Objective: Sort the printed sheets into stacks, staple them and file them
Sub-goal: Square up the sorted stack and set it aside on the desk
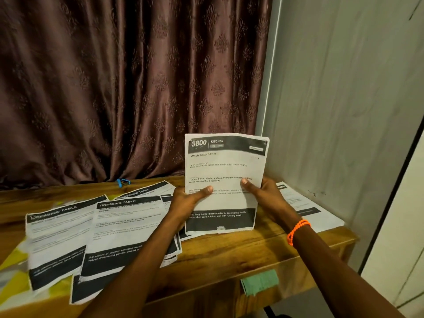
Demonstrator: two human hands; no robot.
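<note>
We are gripping the kitchen sheets (223, 180) upright, left hand (187, 200) and right hand (267, 198) fingers grasping both edges. Dressing-table sheets (124, 228) are lying alongside on the counter (229, 253).

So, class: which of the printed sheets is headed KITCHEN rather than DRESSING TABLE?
The sheet held upright in the left hand and right hand. Its header reads KITCHEN; the readable flat sheets on the table say DRESSING TABLE.

brown patterned curtain (128, 88) | wooden table (229, 255) | green cloth (260, 282) at front edge | grey wall (344, 99)
</note>
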